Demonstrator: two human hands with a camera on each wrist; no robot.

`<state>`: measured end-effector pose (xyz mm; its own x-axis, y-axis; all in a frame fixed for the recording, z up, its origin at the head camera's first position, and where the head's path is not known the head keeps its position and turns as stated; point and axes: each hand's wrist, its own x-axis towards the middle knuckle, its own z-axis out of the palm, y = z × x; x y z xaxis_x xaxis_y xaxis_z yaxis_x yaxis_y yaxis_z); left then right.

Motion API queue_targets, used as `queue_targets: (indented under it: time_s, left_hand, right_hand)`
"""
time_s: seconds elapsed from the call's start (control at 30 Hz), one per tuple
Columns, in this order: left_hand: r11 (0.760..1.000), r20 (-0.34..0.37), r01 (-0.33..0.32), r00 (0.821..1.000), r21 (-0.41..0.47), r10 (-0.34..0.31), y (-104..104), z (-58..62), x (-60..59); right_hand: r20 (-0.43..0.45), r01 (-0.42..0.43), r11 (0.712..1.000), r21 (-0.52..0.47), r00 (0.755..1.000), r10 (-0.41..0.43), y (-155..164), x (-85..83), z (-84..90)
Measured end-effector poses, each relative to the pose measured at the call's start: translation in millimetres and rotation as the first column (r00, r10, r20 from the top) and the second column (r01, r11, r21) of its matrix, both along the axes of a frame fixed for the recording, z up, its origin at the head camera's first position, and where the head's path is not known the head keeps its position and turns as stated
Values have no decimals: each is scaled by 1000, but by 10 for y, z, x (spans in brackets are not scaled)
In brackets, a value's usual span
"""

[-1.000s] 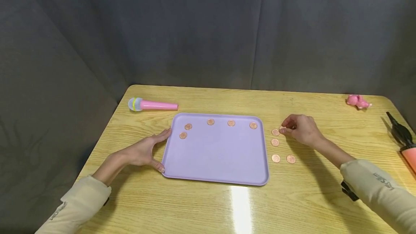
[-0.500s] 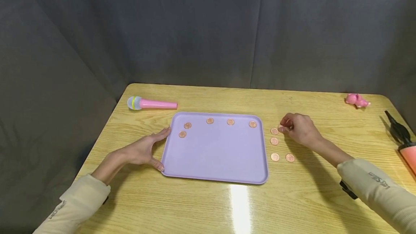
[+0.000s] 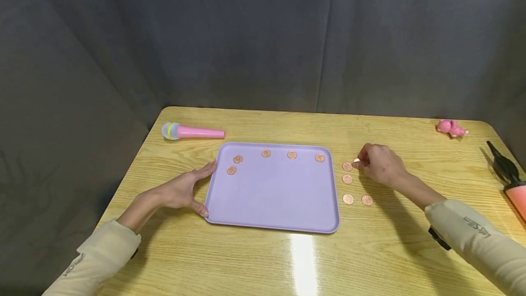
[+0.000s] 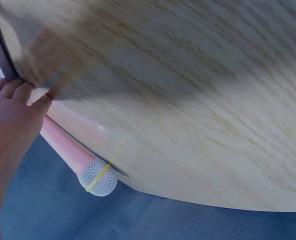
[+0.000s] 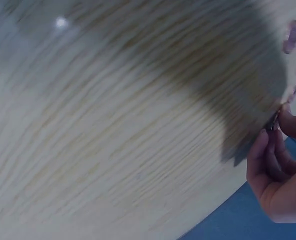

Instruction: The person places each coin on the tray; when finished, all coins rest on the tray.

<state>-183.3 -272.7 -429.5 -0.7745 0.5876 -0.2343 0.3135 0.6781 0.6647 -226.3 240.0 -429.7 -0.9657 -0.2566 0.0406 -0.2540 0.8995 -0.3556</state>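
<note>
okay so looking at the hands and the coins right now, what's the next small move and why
Probably lift the coin that the right hand pinches and carry it left onto the purple tray. Five coins already lie along the tray's far edge, four more wait on the table beside it, and the left hand rests against the tray's left rim, steadying it.

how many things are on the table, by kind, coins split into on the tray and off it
Coins on the tray: 5
Coins off the tray: 5, one pinched by the right hand
Tray: 1
Toy microphone: 1
Pink toy: 1
Black-and-orange tool: 1
Total: 14
</note>
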Motion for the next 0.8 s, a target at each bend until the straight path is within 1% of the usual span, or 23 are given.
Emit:
queue_targets:
  time_s: [0.07,0.13,0.23,0.27,0.37,0.47,0.53,0.67,0.8]
  left_hand:
    - [1000,6,-5,1000,-5,5,0,4,1]
    - [1000,8,-12,1000,-10,12,-2,15,4]
    - [1000,4,-17,1000,-12,17,-6,21,5]
    - [1000,1,-15,1000,-12,15,-5,18,3]
    - [1000,7,-15,1000,-10,15,9,9,0]
    - [1000,13,-16,1000,-13,17,16,3,-1]
    - [1000,15,-19,1000,-17,19,16,1,-4]
    - [1000,17,-15,1000,-15,16,14,4,-11]
    - [1000,11,-25,1000,-12,25,-40,4,9]
  right_hand:
    - [22,21,999,-38,1000,-20,-9,-20,45]
    - [19,40,995,-96,999,-38,-38,-54,108]
    - [29,80,978,-191,997,-76,-146,-111,221]
    - [44,100,970,-220,995,-92,-197,-131,254]
    - [147,174,940,-292,980,-136,-404,-188,331]
    - [236,214,911,-352,962,-135,-679,-242,345]
    - [271,211,898,-387,957,-109,-880,-261,333]
    - [300,165,887,-432,953,-31,-1300,-270,304]
    - [267,72,912,-404,963,43,-1756,-272,300]
